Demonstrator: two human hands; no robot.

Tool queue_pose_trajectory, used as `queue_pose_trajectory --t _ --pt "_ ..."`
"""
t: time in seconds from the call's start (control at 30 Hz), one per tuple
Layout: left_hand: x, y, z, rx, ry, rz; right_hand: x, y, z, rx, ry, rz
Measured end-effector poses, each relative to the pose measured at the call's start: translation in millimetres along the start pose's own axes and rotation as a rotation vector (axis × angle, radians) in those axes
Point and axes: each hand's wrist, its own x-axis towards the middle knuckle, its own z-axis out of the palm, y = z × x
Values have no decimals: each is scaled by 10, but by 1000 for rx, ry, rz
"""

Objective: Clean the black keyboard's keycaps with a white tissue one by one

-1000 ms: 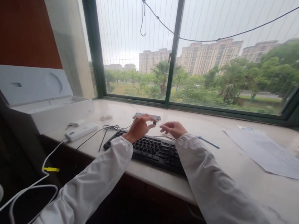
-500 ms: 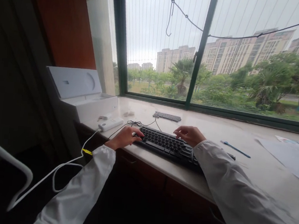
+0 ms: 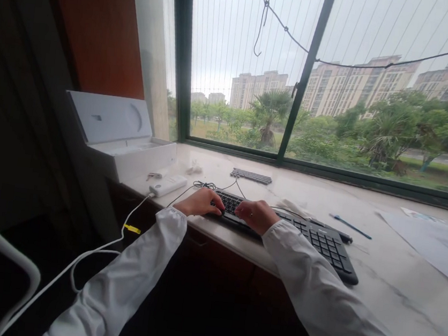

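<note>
A black keyboard [image 3: 326,244] lies near the counter's front edge. Keycaps cover its number pad, while the middle section between my hands shows bare key positions. My left hand [image 3: 199,202] is over the keyboard's left end, fingers bent and thumb close to the index finger. Just right of it, my right hand [image 3: 258,215] is curled low over the keys, fingertips together. Anything small in either pinch is too small to make out. Behind the keyboard, a block of small grey keycaps [image 3: 251,176] lies in rows on the counter. A thin black cable [image 3: 205,185] is bundled beyond my left hand.
An open white box [image 3: 129,152] stands at the left, with a white power strip [image 3: 168,185] in front. Behind the keyboard lie crumpled clear plastic [image 3: 292,207] and a dark rod [image 3: 334,230]. A blue pen [image 3: 350,225] and paper sheets [image 3: 429,242] lie rightward.
My right hand has moved left and down across the keyboard, uncovering the number pad. My left hand has shifted slightly right, so the hands are closer together.
</note>
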Motion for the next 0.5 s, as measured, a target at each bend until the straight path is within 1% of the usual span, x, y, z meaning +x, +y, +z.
queue_pose_trajectory --t 0.17,0.27,0.37,0.5 --pt "103 -4 -53 77 -78 12 146 -82 125 -94 -28 -15" --pt "171 -48 -70 58 -151 2 192 -79 172 -138 -34 -113" --pt "227 -116 -70 -7 -206 -47 205 -41 194 -142 -55 -227" --pt "282 -180 -60 -32 -237 -91 200 10 214 -153 -13 -244"
